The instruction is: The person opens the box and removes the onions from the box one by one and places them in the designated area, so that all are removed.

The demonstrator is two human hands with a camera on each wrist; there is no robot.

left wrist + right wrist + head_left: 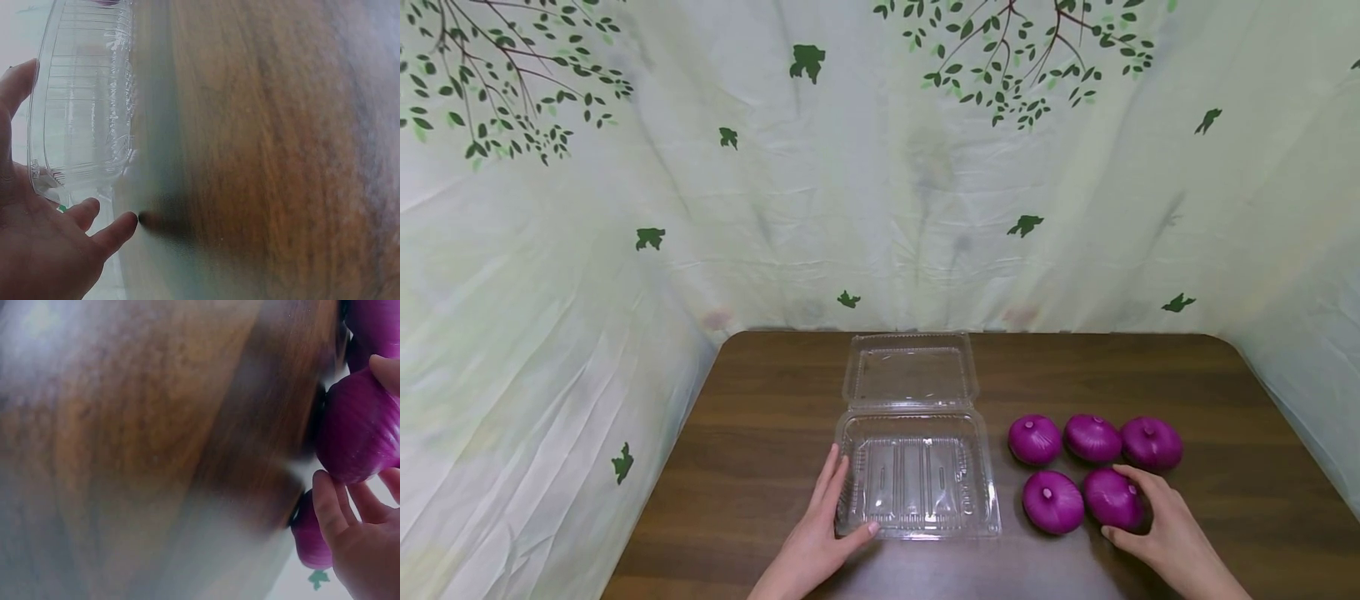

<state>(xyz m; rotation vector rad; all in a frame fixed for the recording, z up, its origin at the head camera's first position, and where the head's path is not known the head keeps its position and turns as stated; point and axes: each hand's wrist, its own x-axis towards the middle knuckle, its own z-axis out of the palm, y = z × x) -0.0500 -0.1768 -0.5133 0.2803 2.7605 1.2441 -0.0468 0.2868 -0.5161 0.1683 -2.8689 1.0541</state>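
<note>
A clear plastic clamshell container (917, 475) lies open on the brown table, its lid (913, 375) folded back behind the base. My left hand (820, 529) rests at the container's front left corner, fingers extended along the left side and thumb at the front rim. In the left wrist view, the same hand (50, 237) spreads around the container's corner (47, 181). To the right, my right hand (1165, 533) grips a red onion (1111, 497) in the front row, thumb in front and fingers behind. The right wrist view has thumb and fingertips against that onion (359, 428).
Beside the gripped onion sits another red onion (1052, 502). Behind them is a row of three: a left onion (1034, 440), a middle onion (1093, 438) and a right onion (1152, 443). A leaf-printed curtain (880, 208) surrounds the back and sides of the table (760, 417).
</note>
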